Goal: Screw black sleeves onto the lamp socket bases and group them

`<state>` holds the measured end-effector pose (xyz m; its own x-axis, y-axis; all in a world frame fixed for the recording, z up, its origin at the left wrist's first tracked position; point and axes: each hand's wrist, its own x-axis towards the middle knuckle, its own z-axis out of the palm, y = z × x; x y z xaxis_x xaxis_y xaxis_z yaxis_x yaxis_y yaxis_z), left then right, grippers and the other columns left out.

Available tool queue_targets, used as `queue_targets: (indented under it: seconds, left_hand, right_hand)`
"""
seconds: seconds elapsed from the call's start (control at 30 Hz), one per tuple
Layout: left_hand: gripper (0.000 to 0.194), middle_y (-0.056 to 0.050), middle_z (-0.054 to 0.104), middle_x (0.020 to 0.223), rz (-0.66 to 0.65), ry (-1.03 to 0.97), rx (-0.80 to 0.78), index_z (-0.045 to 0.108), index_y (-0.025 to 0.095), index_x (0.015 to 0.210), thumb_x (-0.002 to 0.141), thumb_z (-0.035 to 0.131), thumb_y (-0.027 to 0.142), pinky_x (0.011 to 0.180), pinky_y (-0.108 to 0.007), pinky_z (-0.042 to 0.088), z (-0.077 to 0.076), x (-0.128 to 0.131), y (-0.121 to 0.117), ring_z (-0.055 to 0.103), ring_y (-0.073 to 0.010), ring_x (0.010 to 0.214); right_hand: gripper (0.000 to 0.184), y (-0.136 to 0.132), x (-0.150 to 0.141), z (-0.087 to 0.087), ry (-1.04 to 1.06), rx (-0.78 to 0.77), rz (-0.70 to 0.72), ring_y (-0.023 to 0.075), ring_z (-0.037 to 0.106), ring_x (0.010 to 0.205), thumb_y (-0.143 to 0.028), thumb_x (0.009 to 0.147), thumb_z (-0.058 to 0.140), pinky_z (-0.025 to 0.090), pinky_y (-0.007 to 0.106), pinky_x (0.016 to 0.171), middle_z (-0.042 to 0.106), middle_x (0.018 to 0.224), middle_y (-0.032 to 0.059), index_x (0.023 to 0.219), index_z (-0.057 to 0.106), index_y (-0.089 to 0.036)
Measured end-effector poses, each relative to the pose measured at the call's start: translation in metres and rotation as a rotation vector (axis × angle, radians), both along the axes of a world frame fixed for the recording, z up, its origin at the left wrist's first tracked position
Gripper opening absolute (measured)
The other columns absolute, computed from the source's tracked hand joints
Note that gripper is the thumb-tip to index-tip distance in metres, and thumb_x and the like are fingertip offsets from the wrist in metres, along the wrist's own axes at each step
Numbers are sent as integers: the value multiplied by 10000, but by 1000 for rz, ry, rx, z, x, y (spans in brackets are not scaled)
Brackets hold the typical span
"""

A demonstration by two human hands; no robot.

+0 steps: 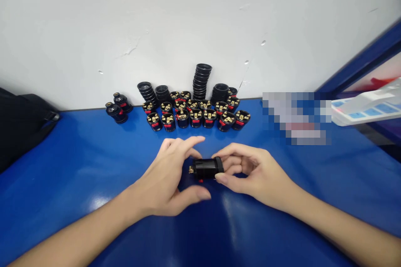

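A black lamp socket (206,168) with a brass tip and a bit of red lies sideways between my hands, just above the blue table (78,167). My right hand (250,173) pinches its right end between thumb and fingers. My left hand (169,175) cups around its left end, fingers curled and thumb stretched out below it, fingertips close to the brass end.
Several black socket cores with brass and red parts (194,114) stand in rows by the white wall. Stacks of black rings (201,81) rise behind them. Two assembled sockets (118,107) lie to the left. A black bag (21,125) sits far left, a white tray (366,106) far right.
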<state>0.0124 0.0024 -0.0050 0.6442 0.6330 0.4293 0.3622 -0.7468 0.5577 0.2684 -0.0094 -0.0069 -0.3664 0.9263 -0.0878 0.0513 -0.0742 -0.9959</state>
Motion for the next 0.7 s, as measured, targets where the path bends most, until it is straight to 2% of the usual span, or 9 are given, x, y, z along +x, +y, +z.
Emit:
queue_targets:
  seconds: [0.07,0.1,0.17,0.27,0.37,0.43,0.53,0.63,0.7]
  left_hand:
    - [541,-23,738,1029,13,40,-63,276,252,1629,1149,501,358,946,-443,407,3,0,-2,596,-237,946]
    - [497,-9,729,986,23,55,-66,298,260,1609,1147,482,284,929,-433,406,4,0,-2,587,-228,918]
    - [511,-9,721,1004,38,51,-35,340,271,1561,1106,570,229,917,-424,414,2,0,-2,587,-218,911]
    - [656,-52,712,1138,32,-53,45,353,282,1541,1021,748,229,935,-433,453,-6,1,1,624,-228,984]
    - [722,-71,693,1192,15,-161,190,350,298,1558,994,774,141,949,-439,488,-15,1,4,642,-233,1056]
    - [792,-95,674,1241,41,-168,257,327,282,1589,977,825,210,966,-458,496,-17,2,4,634,-250,1100]
    - [897,-113,679,1240,92,-66,151,217,236,1653,1000,801,425,1002,-519,472,-12,2,0,617,-272,1069]
    - [686,-67,699,1088,97,22,-8,165,234,1673,1123,563,330,989,-523,458,-6,2,-5,610,-260,991]
    - [653,-52,693,1042,76,18,-17,184,232,1666,1120,541,255,970,-501,458,-5,2,-6,617,-248,960]
  right_hand:
    - [324,0,0,0,-4,9,6,154,752,695,-315,791,945,656,269,711,796,805,33,1027,770,-180]
    - [326,0,0,0,-6,13,9,159,759,707,-311,791,943,659,273,718,802,817,40,1032,768,-178]
    - [328,1,0,0,-12,19,7,165,766,713,-309,793,939,664,279,724,808,827,47,1039,768,-176]
    - [332,2,0,-1,-12,19,-2,180,774,702,-335,797,945,672,294,709,807,813,48,1032,765,-185]
    - [332,2,1,-1,-11,13,-5,189,777,694,-370,806,945,673,302,693,810,807,50,1023,762,-198]
    - [325,2,0,-1,-17,11,-5,184,773,690,-372,810,937,671,299,693,809,811,47,1024,762,-203]
    - [322,1,0,-1,-25,16,-3,183,770,697,-358,804,936,673,304,708,810,824,45,1030,768,-203]
    - [329,0,-1,-1,-28,24,-6,192,775,715,-347,796,941,677,316,724,815,835,55,1032,769,-195]
    - [333,0,-1,-1,-31,31,-11,193,775,718,-343,792,942,678,321,728,816,841,59,1030,767,-189]
